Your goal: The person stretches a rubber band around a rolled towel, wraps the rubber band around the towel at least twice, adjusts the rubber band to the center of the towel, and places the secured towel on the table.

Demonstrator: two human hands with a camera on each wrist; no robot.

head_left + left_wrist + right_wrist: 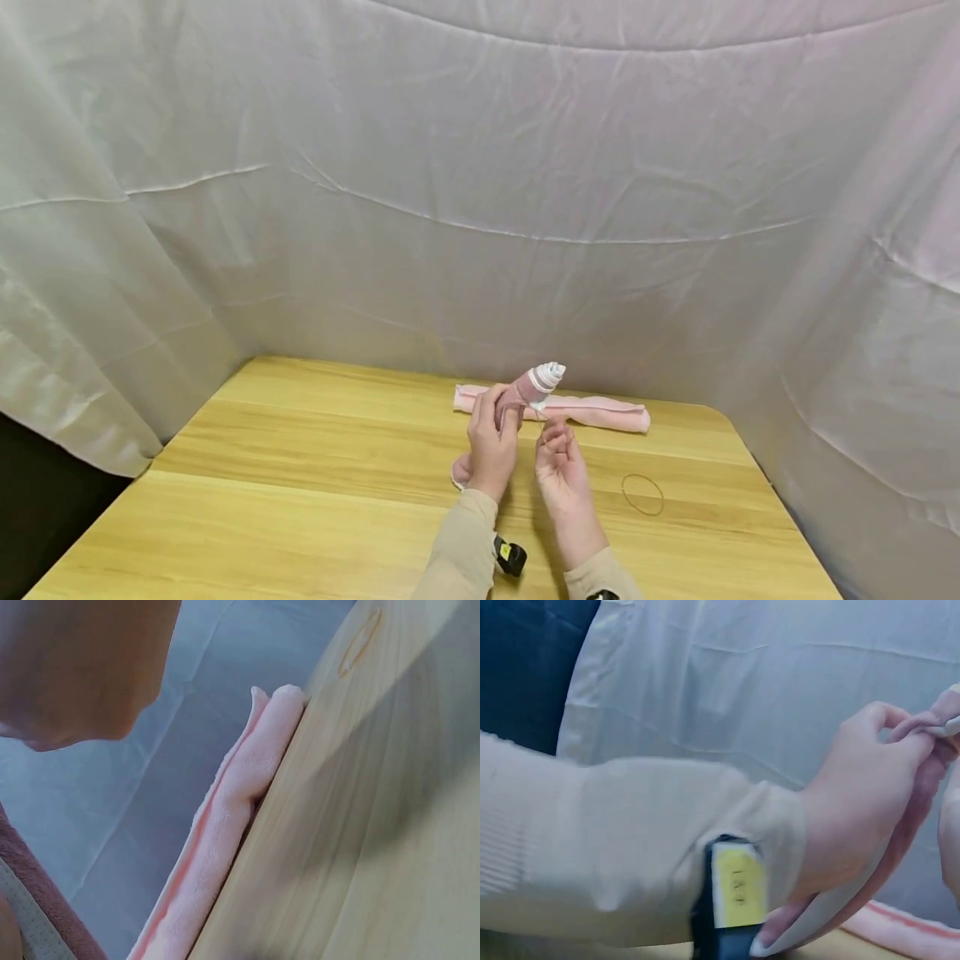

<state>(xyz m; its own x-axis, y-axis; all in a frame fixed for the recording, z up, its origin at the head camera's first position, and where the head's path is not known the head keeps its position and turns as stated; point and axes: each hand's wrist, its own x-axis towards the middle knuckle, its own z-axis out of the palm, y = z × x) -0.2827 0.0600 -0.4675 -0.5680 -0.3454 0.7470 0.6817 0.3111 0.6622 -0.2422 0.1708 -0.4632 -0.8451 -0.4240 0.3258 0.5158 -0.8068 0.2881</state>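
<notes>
My left hand [491, 446] grips a mauve cloth [517, 392], rolled and bent, above the table. Its upper end is wound into a white-edged spiral, and its lower end hangs near the left wrist. Close to the roll's right side, my right hand [561, 471] has its fingers curled and pinches a thin strand, seemingly a rubber band [542, 415]. In the right wrist view the left hand [862, 795] holds the mauve cloth with its thumb and fingers. The right hand [82, 675] appears blurred in the left wrist view, its fingertips out of sight.
A light pink rolled towel [600, 412] lies along the back of the wooden table [300, 467]. To the right of the hands is a loose rubber band [642, 494]. A grey-white curtain [487, 208] surrounds the table's back and sides.
</notes>
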